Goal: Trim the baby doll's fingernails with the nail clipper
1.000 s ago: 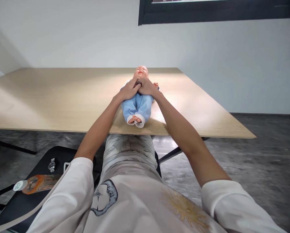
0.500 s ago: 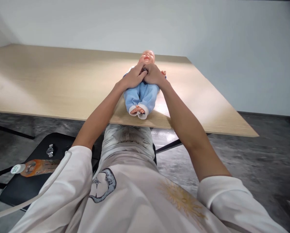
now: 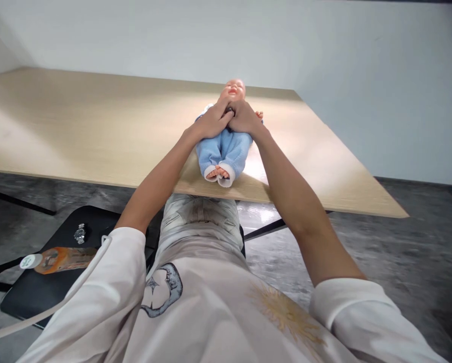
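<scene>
A baby doll (image 3: pixel 226 148) in a blue outfit with white cuffs lies on its back, feet towards me, near the table's front edge. Over its chest, my left hand (image 3: pixel 215 119) and my right hand (image 3: pixel 244 117) meet with fingers bent inward, gripping the front of the outfit. Between the thumbs shows a small dark round thing (image 3: pixel 231 110), too small to name for sure. The hands cover most of the doll's upper body, and my fingertips are partly hidden. Its head and one small hand stay visible beyond mine.
The doll rests on a light wooden table (image 3: pixel 97 131) set against a pale wall. To my left, a black chair (image 3: pixel 29 297) holds a metal-strap wristwatch (image 3: pixel 79 234) and an orange drink bottle (image 3: pixel 65 260) lying on its side. A pale cord (image 3: pixel 25 322) runs by my left sleeve.
The whole view has shifted a little, so everything sits slightly further right. Both hands stay in the same place on the doll's chest, with only slight finger movement.
</scene>
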Demonstrator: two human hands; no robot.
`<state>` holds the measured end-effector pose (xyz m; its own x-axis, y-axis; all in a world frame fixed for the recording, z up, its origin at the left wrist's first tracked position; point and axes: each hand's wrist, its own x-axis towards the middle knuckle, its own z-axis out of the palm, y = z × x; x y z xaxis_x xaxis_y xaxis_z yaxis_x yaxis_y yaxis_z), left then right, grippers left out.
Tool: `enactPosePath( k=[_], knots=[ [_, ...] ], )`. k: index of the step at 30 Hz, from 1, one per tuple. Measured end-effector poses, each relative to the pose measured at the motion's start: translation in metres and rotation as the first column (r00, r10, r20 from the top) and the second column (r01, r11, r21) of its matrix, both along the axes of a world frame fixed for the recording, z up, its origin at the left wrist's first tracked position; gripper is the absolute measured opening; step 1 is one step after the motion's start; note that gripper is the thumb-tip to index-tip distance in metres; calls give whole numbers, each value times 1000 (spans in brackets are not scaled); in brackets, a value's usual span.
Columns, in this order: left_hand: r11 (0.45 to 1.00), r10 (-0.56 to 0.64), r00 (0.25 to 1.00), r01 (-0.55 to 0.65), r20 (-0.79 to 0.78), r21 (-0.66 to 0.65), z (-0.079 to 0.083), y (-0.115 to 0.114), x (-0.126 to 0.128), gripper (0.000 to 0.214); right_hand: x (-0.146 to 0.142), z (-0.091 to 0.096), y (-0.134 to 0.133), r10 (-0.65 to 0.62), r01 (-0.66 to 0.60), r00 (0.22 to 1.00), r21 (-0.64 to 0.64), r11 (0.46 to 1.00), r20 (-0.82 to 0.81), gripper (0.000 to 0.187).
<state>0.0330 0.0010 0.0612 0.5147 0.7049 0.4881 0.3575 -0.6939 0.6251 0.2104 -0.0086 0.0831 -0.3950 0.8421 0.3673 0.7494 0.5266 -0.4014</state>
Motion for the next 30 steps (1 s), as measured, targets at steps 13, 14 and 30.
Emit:
enactPosePath(
  k=[13, 14, 30],
  knots=[
    [1000, 1, 1000, -1, 17, 18, -1, 0, -5, 20, -2, -1, 1, 2, -2, 1000, -2, 1000, -11, 12],
    [1000, -2, 1000, 2, 15, 19, 0, -1, -5, 21, -2, -1, 1, 8, -8, 1000, -1, 1000, -15, 11],
    [999, -8, 1000, 7, 15, 37, -3, 1, -5, 19, -1, -6, 6, -4, 5, 1000, 30, 1000, -13, 8]
  ],
)
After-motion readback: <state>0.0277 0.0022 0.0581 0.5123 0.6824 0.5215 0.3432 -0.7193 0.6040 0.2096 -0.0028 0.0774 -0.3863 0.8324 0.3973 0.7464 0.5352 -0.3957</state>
